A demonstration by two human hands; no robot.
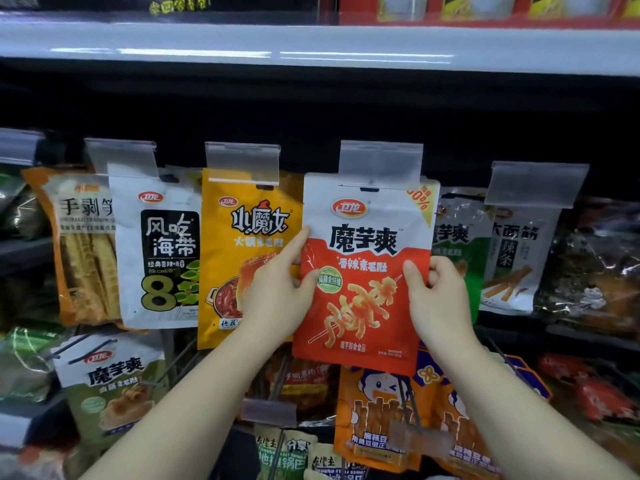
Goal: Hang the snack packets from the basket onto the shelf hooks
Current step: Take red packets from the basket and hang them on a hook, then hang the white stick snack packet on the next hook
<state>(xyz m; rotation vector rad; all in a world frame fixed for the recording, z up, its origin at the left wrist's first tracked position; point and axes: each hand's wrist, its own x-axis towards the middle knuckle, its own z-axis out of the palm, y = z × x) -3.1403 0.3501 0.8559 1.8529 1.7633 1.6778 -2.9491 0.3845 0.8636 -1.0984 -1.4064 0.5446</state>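
1. While both hands keep the red and white konjac snack packet (363, 271) in front of the shelf, the left hand (277, 292) pinches its left edge: the thumb lies on the front, the index finger stretches up along the side, and the other fingers go behind.
2. The right hand (438, 296) pinches the right edge in the same way, with the thumb on the front and the curled fingers behind the packet.
3. The packet is upright, and its hang hole (369, 189) sits just under the clear price tag holder (381, 162) of the middle hook. I cannot tell if the hook wire already passes through the hole, because the holder covers it.
4. I judge that the main risk is to let go too early: if the hole is not over the hook tip, the packet will drop onto the orange packets (391, 410) of the lower row.
5. A push at an angle could also tear the thin edge of the hole or swing the yellow packet (252, 237) and the green packet (457, 244), which hang just beside it.
6. The basket is not in view, so I cannot say how many packets remain in it.
7. The neighbouring hooks each carry packets, among them a white seaweed packet (162, 244).
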